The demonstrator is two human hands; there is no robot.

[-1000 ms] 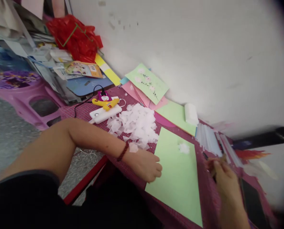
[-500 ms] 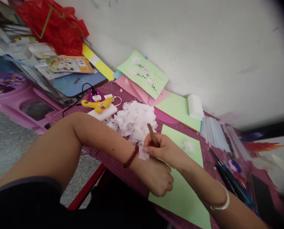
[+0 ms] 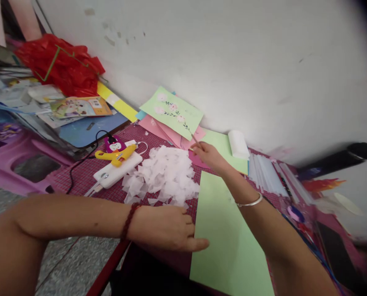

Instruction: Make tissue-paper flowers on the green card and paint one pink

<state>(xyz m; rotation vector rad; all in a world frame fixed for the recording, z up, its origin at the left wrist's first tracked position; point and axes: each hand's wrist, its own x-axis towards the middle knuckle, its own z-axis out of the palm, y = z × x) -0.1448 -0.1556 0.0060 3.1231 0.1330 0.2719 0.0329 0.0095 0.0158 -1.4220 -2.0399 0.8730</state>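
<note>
My right hand (image 3: 211, 156) is closed round a thin brown stick (image 3: 196, 140), whose tip points up toward a green card with pink flowers (image 3: 173, 109). I cannot tell whether the tip touches the card. Below, my left hand (image 3: 165, 228) lies palm down at the left edge of a plain green sheet (image 3: 226, 246), with one digit stretched out over it and the others partly bent; nothing shows in it. Just beyond my left hand spreads a heap of thin white paper pieces (image 3: 168, 172). My right forearm crosses the sheet's upper part and hides some of it.
A yellow glue gun (image 3: 117, 155) rests on a white power strip (image 3: 118, 172) with cords. Behind stand a white roll (image 3: 238, 144) and pink sheets (image 3: 159, 127). Clear glue sticks (image 3: 266, 174) lie right. A pink stool (image 3: 19, 160) and red plastic bag (image 3: 63, 65) are left.
My right hand has moved up and away from my left wrist, carrying the stick toward the flowered card. My left hand has shifted left and its fingers have loosened. The view has tilted.
</note>
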